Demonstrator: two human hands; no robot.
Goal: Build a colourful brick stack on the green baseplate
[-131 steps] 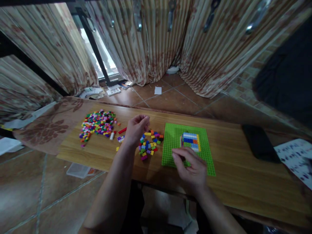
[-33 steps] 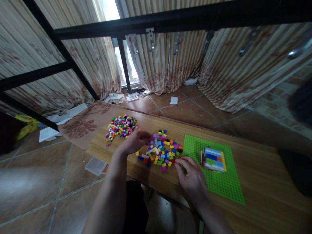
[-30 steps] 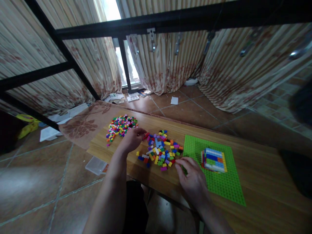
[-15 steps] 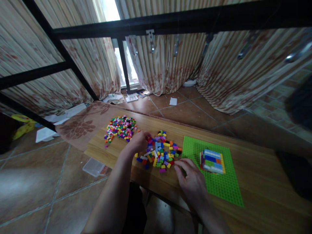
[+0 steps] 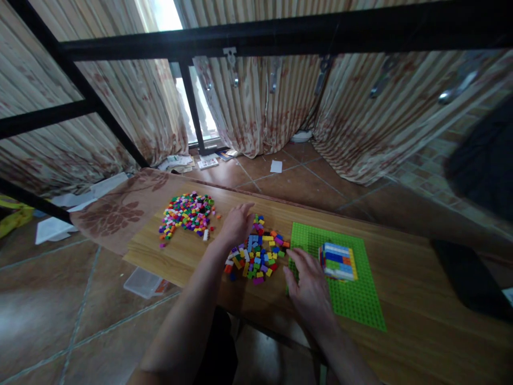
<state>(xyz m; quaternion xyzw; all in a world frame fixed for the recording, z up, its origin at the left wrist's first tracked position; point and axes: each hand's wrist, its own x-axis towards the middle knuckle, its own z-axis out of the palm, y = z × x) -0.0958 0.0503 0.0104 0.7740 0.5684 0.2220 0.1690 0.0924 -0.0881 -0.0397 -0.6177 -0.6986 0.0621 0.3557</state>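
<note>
Block (image 5: 339,261) on baseplate (image 5: 355,302): rows run left-right, long axis unclear.

Left hand (image 5: 239,223) at scattered toy bricks (image 5: 259,255), right hand (image 5: 309,278) partly over green baseplate (image 5: 360,297), brick block (image 5: 339,261) on it

A room that looks like part of a home.
Long striped curtains (image 5: 256,107) are hung by a bright window (image 5: 205,115), and books (image 5: 208,162) and papers (image 5: 179,161) are seen on a brown tiled floor (image 5: 308,184). Toy bricks (image 5: 186,211) are spread on a wooden surface (image 5: 401,299), beside a flowery cloth (image 5: 114,211).
</note>
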